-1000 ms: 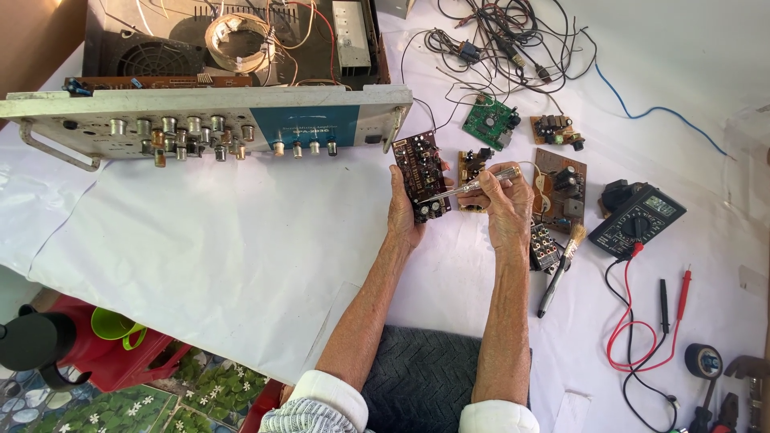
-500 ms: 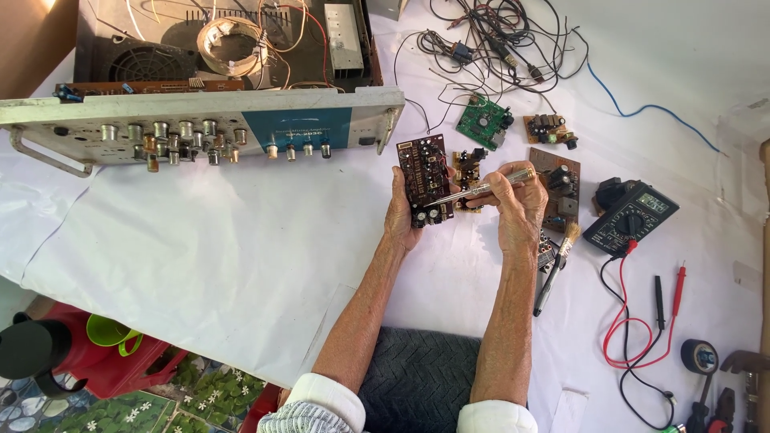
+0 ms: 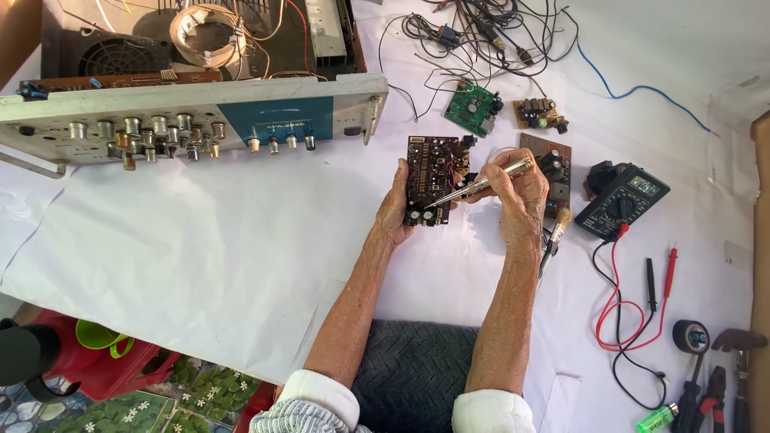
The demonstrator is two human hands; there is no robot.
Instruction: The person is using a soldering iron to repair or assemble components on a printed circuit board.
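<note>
The left hand [image 3: 395, 210] holds a brown board [image 3: 431, 180] up over the white cloth [image 3: 200, 265]. Its fingers are curled round the board's left edge & back, thumb at the bottom, so the grip is closed on it. The board stands upright w/ its parts facing the camera. The right hand [image 3: 520, 192] holds a silver tool [image 3: 480, 184] like a pen. Its fingers are pinched tight on the handle. The tool's tip points down-left & touches the lower part of the board. Behind the right hand lies another brown board [image 3: 553, 160], partly hidden. A small brush [image 3: 553, 232] lies just by the right wrist. Right of that is a black meter [image 3: 622, 200] w/ red & black leads [image 3: 618, 313] running down the cloth. At the top left sits a big open amp [image 3: 200, 120] w/ lots of knobs on its front. Near the top middle are a green board [image 3: 471, 107], a tiny board [image 3: 539, 114] & a pile of wires [image 3: 481, 32]. A blue wire [image 3: 642, 90] runs off to the right. At the bottom right are tape [image 3: 690, 335], pliers [image 3: 710, 393] & a green lighter [image 3: 656, 418].
</note>
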